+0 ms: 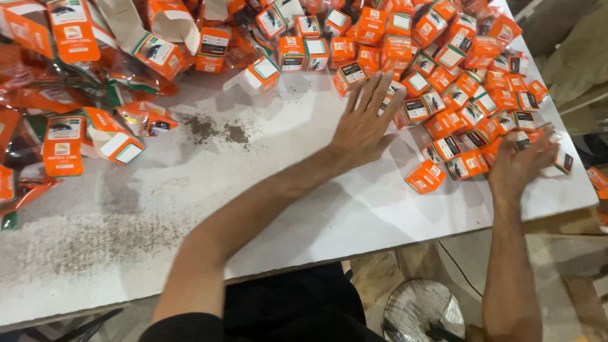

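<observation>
Flat and spread wide, the left hand (364,123) presses its fingers against the near edge of the heap of small orange boxes (443,69) on the white table (285,190). Right of it, the right hand (519,161) curls loosely over boxes at the heap's near-right edge; its grip is blurred.

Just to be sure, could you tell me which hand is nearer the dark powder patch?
Left. The left hand lies just right of the powder patch; the right hand is farther right.
</observation>
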